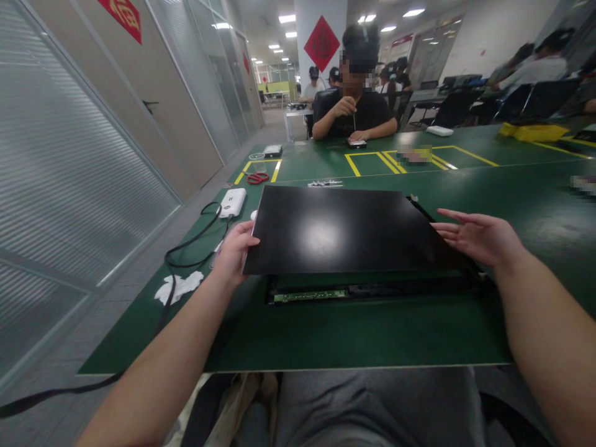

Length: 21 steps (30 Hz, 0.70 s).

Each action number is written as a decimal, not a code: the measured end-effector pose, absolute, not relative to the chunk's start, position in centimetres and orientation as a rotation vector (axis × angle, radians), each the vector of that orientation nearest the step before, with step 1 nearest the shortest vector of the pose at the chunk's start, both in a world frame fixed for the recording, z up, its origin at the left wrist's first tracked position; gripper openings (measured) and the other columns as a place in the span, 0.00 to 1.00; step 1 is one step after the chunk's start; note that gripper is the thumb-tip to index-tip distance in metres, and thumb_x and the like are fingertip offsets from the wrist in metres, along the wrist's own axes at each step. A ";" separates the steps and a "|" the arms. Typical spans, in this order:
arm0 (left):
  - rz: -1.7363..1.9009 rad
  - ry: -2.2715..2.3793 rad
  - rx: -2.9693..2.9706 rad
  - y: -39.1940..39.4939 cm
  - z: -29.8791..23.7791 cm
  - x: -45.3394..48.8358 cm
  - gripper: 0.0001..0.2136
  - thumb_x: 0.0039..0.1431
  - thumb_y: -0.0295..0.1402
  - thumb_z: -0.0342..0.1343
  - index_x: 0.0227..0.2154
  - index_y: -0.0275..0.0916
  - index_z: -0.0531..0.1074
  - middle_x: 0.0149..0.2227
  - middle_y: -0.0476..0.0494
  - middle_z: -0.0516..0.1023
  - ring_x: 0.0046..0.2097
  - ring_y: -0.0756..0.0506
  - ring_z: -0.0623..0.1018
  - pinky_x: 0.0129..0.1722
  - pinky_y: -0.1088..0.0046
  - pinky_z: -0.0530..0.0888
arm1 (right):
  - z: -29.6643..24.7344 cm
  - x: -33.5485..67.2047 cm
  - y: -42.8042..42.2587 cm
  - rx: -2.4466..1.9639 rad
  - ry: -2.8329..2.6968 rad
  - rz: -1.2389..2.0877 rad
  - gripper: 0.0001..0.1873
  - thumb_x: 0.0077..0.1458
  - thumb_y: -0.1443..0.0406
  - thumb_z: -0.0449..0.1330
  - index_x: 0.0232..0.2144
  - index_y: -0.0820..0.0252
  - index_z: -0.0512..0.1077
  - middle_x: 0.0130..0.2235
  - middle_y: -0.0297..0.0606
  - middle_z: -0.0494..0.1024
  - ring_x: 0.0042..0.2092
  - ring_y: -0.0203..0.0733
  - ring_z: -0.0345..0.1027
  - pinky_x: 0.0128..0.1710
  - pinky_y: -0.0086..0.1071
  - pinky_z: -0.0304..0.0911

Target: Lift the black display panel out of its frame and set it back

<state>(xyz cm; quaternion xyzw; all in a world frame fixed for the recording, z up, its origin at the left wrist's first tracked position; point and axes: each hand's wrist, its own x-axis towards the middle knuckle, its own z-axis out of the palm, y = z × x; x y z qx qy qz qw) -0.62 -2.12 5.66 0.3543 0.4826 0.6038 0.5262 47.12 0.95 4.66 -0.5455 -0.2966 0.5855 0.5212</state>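
A glossy black display panel (344, 230) is held tilted above the table in front of me. My left hand (234, 249) grips its left edge, with the thumb on top and the fingers beneath. At the panel's right edge my right hand (482, 237) has its fingers stretched out, palm turned toward the panel; whether the fingertips touch it I cannot tell. Below the panel lies a black frame (395, 288), mostly covered by it. A green circuit board strip (311, 297) shows along the frame's near side.
On the green table (363, 341), a white power bank (231, 203) with a black cable (179, 264) and a crumpled tissue (179, 287) lie left. Red-handled scissors (257, 179) lie beyond. A person (356, 105) sits opposite, holding a thin tool. A yellow tray (533, 133) stands far right.
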 end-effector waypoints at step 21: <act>1.419 1.197 0.825 -2.5 5.6 0.3 0.24 0.27 0.26 0.61 0.36 0.40 0.67 0.29 0.53 0.76 0.28 0.46 0.74 0.27 0.72 0.69 | 5.1 46.8 0.7 -1.518 -0.785 1.141 0.21 0.55 0.58 0.54 0.51 0.48 0.73 0.34 0.42 0.83 0.37 0.47 0.77 0.32 0.35 0.67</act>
